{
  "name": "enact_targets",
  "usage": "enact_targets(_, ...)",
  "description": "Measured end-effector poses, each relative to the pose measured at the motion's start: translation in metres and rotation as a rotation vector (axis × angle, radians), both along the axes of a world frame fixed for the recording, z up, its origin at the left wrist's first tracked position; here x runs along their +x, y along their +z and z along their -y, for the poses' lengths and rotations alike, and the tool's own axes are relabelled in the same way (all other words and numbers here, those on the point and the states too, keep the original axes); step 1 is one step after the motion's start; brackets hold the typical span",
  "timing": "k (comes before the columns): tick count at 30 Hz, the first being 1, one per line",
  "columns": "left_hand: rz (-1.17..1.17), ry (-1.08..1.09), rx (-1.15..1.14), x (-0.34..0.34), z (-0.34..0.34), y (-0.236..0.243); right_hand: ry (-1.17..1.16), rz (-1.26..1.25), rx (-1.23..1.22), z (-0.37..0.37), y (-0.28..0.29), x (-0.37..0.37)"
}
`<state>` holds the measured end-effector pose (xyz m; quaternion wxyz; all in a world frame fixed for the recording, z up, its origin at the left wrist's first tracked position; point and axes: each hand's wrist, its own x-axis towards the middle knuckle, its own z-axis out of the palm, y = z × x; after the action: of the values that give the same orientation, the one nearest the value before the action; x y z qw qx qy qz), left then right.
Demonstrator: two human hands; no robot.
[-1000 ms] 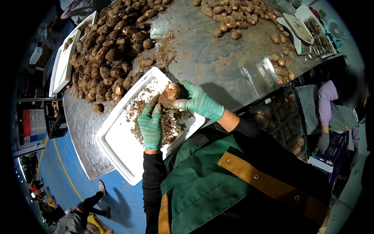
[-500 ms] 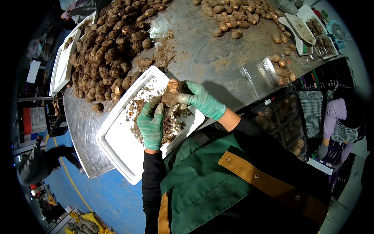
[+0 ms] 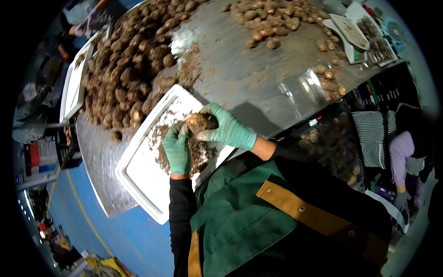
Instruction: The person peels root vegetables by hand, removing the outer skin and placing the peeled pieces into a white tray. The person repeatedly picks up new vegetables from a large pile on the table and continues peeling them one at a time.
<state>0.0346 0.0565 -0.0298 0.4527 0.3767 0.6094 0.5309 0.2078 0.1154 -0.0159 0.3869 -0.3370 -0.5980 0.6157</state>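
Above a white tray (image 3: 134, 168) I hold a brown, rough-skinned taro root (image 3: 199, 122), its pale orange end turned left. My right hand (image 3: 226, 128), in a green glove, grips it from the right with thumb and fingers. From the lower left, my left hand (image 3: 176, 150), gloved the same way, has its fingers curled and pressed at the root's left end. Dark peelings and dirt (image 3: 197, 154) lie in the tray beneath both hands. Part of the root is hidden by the fingers.
A big heap of taro roots (image 3: 124, 74) covers the table's left; a smaller heap (image 3: 272, 21) lies at the back. On the right are a clear plastic box (image 3: 300, 94), a scale (image 3: 350, 34) and a black crate (image 3: 332, 143). A co-worker's arm (image 3: 400, 157) shows far right.
The taro root has been tipped over from upright to lying sideways and sits slightly lower. Both hands stay on it; the right hand has moved a little left and down.
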Motion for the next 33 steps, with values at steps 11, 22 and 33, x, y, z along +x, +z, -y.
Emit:
enact_targets(11,0.102,0.212,-0.027,-0.03,0.046,0.001,-0.631,-0.978,-0.97,-0.143,-0.093,0.089)
enact_targets(22,0.076,0.349,-0.048,-0.049,0.085,0.019,-0.166,0.025,-0.386,-0.152,-0.053,-0.053)
enact_targets(33,0.103,0.494,-0.038,-0.082,0.132,0.023,0.275,1.192,0.448,-0.206,-0.048,-0.178)
